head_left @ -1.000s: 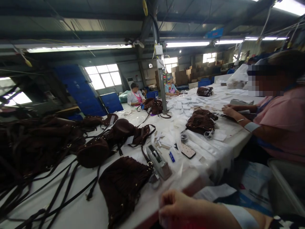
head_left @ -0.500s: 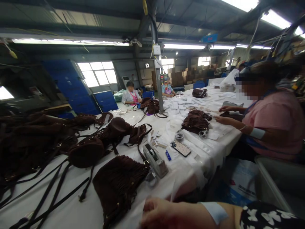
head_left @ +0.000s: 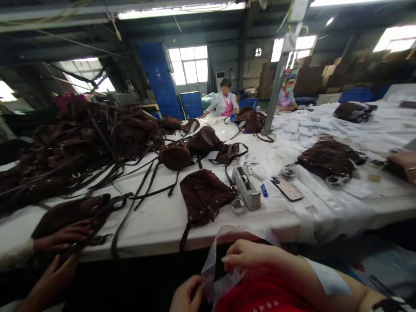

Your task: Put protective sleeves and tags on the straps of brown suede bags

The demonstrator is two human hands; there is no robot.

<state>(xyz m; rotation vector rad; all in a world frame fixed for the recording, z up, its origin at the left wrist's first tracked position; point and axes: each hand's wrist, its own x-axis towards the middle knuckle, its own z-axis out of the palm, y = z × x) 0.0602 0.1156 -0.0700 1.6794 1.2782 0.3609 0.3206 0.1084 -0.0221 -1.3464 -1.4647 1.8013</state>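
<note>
Our right hand [head_left: 243,256] pinches the upper edge of a thin translucent plastic bag [head_left: 212,264], and our left hand [head_left: 186,298] is curled around its lower edge. Both grasp it in front of us, below the edge of the white-covered bench [head_left: 162,221] and over a red fabric item [head_left: 260,292] in our lap.

The film looks flimsy and crumpled. We judge that a hard pull between the two hands could stretch or tear it, and that a loose pinch could let it slip down out of view.

A dark brown fringed suede bag [head_left: 204,195] lies at the bench edge just above, with its strap hanging over. A hand raised carelessly could snag that strap and drag the bag off, perhaps knocking the grey tape dispenser [head_left: 247,193] just beside it.

To our left a co-worker's hands [head_left: 61,236] rest on another dark brown leather bag [head_left: 73,210]. The long loose brown straps [head_left: 136,203] trailing across the bench could catch on either person's work.
</note>
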